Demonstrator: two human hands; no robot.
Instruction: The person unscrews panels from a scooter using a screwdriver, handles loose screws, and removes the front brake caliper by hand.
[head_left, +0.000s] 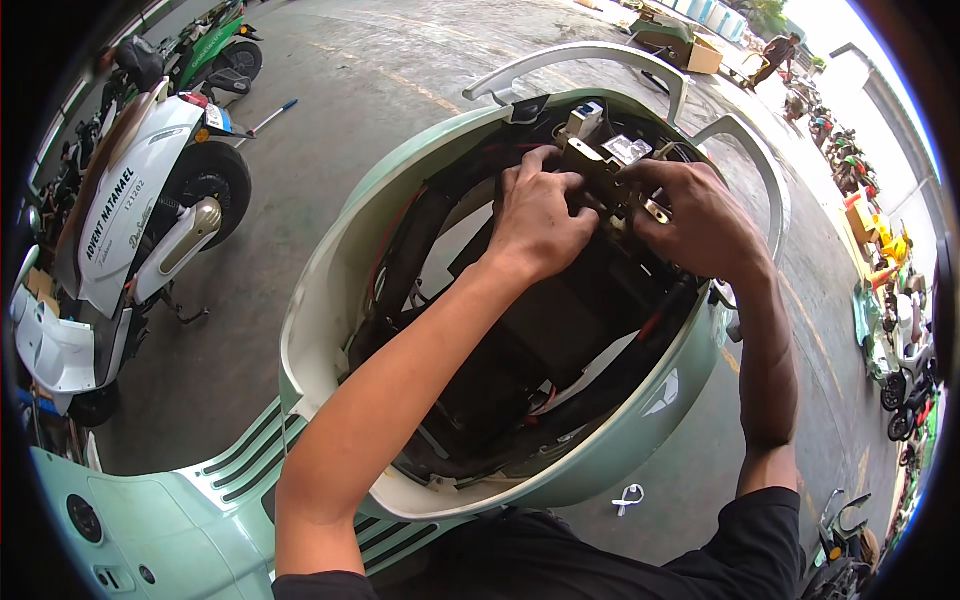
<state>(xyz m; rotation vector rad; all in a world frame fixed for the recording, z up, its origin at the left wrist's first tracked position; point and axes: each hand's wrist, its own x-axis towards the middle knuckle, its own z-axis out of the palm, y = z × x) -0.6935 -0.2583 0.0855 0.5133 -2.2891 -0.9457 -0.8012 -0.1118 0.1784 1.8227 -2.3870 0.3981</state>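
Note:
A mint-green scooter body [690, 385] stands before me, its seat opening uncovered and its dark frame and wires showing inside. At the far end of the opening sits a metal bracket [590, 152] with slots and small fittings. My left hand [540, 215] has its fingers curled onto the bracket's left side. From the other side my right hand [695, 215] grips the same bracket with thumb and fingers. Both fingertips are partly hidden among the dark parts. Beside the bracket are a white block-shaped part [585, 120] and a clear-and-silver piece [626, 150].
A pale grab rail [575, 55] arches behind the opening. To the left stands a white scooter [140, 205], with a blue-handled tool [272, 117] on the floor near it. A white tie [628, 499] lies on the floor at right. Farther off, a person [775, 60] is near a cardboard box [705, 56].

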